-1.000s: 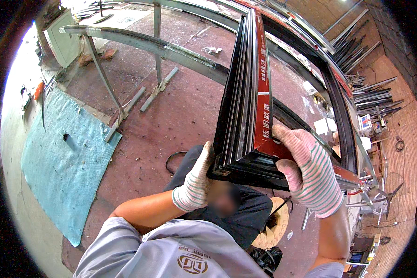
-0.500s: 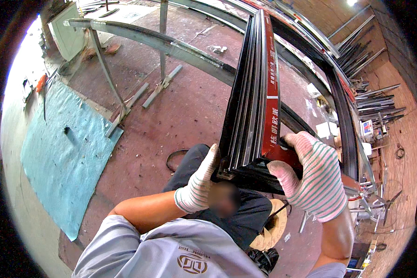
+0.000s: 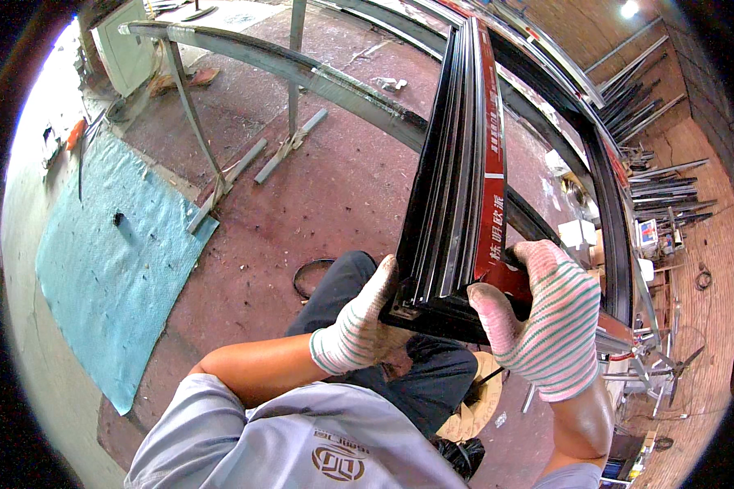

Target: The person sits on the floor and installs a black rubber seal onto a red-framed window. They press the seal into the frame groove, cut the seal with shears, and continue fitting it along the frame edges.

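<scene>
- The black frame (image 3: pixel 448 171) is a long, rigid piece with a metallic sheen, its side face cut into narrow parallel grooves; its near corner sits between the two hands, above the person's lap.
- A smooth red strip (image 3: pixel 495 196) with pale lettering covers the frame's upper face.
- The left hand (image 3: pixel 355 330), in a knitted glove with thin stripes, is clamped on the frame's near corner: thumb flat against the left side, fingers passing beneath, mostly hidden.
- The right hand (image 3: pixel 546 322), in a matching pinkish striped glove, is bent round the same corner from the right, thumb and forefinger curved over the red strip's end; its other fingertips are hidden.
- Left of the frame, a grey metal rail (image 3: pixel 277 61) stands on thin legs.
- Further left of the frame, a wrinkled light-blue sheet (image 3: pixel 122 261) covers part of the floor.
- Right of the frame, slim metal bars (image 3: pixel 640 94) lie bunched.
</scene>
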The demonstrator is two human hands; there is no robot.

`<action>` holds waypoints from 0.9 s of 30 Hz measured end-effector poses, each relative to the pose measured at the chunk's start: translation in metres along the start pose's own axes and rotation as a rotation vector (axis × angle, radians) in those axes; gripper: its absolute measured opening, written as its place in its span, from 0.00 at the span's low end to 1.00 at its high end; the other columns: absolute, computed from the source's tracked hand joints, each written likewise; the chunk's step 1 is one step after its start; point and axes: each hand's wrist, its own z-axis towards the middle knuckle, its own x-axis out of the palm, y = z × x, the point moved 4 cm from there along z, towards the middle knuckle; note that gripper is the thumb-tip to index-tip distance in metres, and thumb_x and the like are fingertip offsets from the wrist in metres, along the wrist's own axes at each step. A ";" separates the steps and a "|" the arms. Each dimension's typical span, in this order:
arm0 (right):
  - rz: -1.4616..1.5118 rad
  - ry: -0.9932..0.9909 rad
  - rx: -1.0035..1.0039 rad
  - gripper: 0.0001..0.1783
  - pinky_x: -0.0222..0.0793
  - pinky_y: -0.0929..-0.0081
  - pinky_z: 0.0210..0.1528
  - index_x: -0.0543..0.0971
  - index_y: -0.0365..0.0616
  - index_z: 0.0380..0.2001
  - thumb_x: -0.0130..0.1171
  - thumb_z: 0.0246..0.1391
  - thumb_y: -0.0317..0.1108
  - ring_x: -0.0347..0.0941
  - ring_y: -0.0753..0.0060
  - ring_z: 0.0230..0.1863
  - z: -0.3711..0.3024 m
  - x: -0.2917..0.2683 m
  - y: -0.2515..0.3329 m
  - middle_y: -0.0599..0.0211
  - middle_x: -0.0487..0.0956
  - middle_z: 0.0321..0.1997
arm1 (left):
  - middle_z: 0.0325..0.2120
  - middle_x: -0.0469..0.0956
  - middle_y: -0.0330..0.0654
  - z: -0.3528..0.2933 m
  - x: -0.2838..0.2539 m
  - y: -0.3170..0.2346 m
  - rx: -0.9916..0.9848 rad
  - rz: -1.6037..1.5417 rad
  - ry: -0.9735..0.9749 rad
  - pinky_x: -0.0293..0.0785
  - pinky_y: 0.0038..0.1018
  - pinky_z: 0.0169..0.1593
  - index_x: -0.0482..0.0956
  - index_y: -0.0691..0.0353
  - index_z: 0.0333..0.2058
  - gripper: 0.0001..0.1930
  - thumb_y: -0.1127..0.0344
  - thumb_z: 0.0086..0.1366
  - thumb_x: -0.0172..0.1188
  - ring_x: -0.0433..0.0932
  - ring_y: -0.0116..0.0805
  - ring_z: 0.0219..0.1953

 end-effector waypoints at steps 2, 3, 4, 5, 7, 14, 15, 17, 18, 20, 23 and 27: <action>0.058 0.053 0.014 0.29 0.74 0.61 0.42 0.76 0.32 0.44 0.69 0.48 0.46 0.79 0.50 0.36 -0.001 0.003 -0.004 0.50 0.79 0.35 | 0.59 0.73 0.51 -0.001 -0.003 -0.003 0.059 -0.070 -0.044 0.69 0.47 0.63 0.59 0.58 0.68 0.41 0.31 0.69 0.41 0.74 0.50 0.59; 0.052 0.018 -0.047 0.30 0.73 0.60 0.45 0.75 0.33 0.46 0.70 0.48 0.46 0.78 0.49 0.39 -0.005 0.001 -0.005 0.50 0.79 0.39 | 0.61 0.72 0.50 0.001 -0.004 -0.002 0.091 -0.110 -0.063 0.66 0.45 0.66 0.58 0.59 0.69 0.40 0.33 0.70 0.43 0.72 0.47 0.62; 0.048 -0.017 -0.108 0.32 0.72 0.58 0.47 0.74 0.35 0.49 0.71 0.47 0.46 0.77 0.49 0.43 -0.010 0.000 -0.008 0.50 0.78 0.42 | 0.63 0.69 0.49 0.002 -0.003 -0.007 0.173 -0.057 -0.009 0.63 0.43 0.68 0.57 0.59 0.69 0.38 0.37 0.71 0.45 0.69 0.44 0.64; 0.045 -0.052 -0.172 0.34 0.71 0.56 0.50 0.74 0.36 0.51 0.73 0.46 0.46 0.76 0.48 0.46 -0.017 -0.002 -0.008 0.51 0.77 0.46 | 0.65 0.66 0.47 0.002 -0.005 -0.015 0.256 -0.004 0.042 0.59 0.40 0.69 0.56 0.59 0.70 0.37 0.41 0.73 0.47 0.66 0.40 0.66; -0.026 -0.035 -0.086 0.31 0.67 0.53 0.59 0.75 0.41 0.54 0.70 0.46 0.40 0.71 0.46 0.55 -0.036 -0.006 -0.011 0.53 0.74 0.54 | 0.69 0.59 0.49 0.000 -0.016 -0.033 0.484 0.293 -0.046 0.50 0.38 0.72 0.50 0.62 0.72 0.38 0.47 0.73 0.50 0.58 0.38 0.70; -0.335 -0.174 -0.214 0.22 0.69 0.52 0.55 0.81 0.49 0.45 0.69 0.43 0.30 0.72 0.57 0.49 -0.072 -0.017 -0.016 0.66 0.76 0.46 | 0.66 0.65 0.49 0.018 0.020 -0.142 1.011 1.203 0.339 0.49 0.43 0.72 0.60 0.63 0.68 0.41 0.49 0.63 0.66 0.58 0.47 0.70; -0.345 -0.179 -0.237 0.21 0.69 0.52 0.54 0.81 0.49 0.45 0.69 0.43 0.30 0.73 0.58 0.47 -0.070 -0.017 -0.014 0.67 0.76 0.45 | 0.64 0.67 0.49 0.023 0.030 -0.157 1.105 1.468 0.477 0.51 0.44 0.72 0.65 0.63 0.66 0.42 0.46 0.60 0.69 0.59 0.49 0.70; -0.369 -0.180 -0.278 0.19 0.70 0.54 0.51 0.82 0.48 0.43 0.70 0.44 0.30 0.73 0.59 0.44 -0.066 -0.018 -0.010 0.68 0.76 0.42 | 0.64 0.66 0.53 0.041 0.054 -0.170 1.104 1.783 0.667 0.50 0.53 0.71 0.69 0.58 0.64 0.46 0.31 0.56 0.64 0.57 0.57 0.70; -0.371 -0.169 -0.272 0.19 0.70 0.54 0.50 0.82 0.47 0.43 0.70 0.44 0.31 0.73 0.60 0.43 -0.067 -0.017 -0.011 0.68 0.75 0.41 | 0.62 0.69 0.51 0.059 0.061 -0.166 1.041 1.772 0.736 0.53 0.54 0.70 0.75 0.57 0.59 0.45 0.30 0.51 0.66 0.59 0.58 0.69; -0.356 -0.164 -0.288 0.18 0.70 0.56 0.48 0.82 0.46 0.42 0.70 0.44 0.31 0.73 0.60 0.41 -0.063 -0.019 -0.012 0.69 0.75 0.39 | 0.60 0.72 0.50 0.075 0.075 -0.167 1.026 1.788 0.895 0.53 0.54 0.69 0.78 0.57 0.56 0.44 0.31 0.47 0.70 0.60 0.59 0.68; -0.344 -0.127 -0.328 0.18 0.70 0.57 0.47 0.82 0.44 0.41 0.70 0.43 0.32 0.73 0.61 0.39 -0.061 -0.019 -0.013 0.69 0.75 0.38 | 0.54 0.77 0.47 0.091 0.081 -0.162 0.905 1.772 1.032 0.54 0.52 0.69 0.82 0.58 0.51 0.44 0.33 0.38 0.75 0.66 0.54 0.64; -0.357 -0.057 -0.340 0.19 0.70 0.57 0.46 0.82 0.44 0.40 0.71 0.41 0.33 0.73 0.61 0.39 -0.057 -0.022 -0.012 0.69 0.75 0.38 | 0.50 0.80 0.42 0.099 0.085 -0.155 0.700 1.771 1.069 0.52 0.47 0.67 0.83 0.57 0.49 0.44 0.33 0.36 0.76 0.72 0.46 0.58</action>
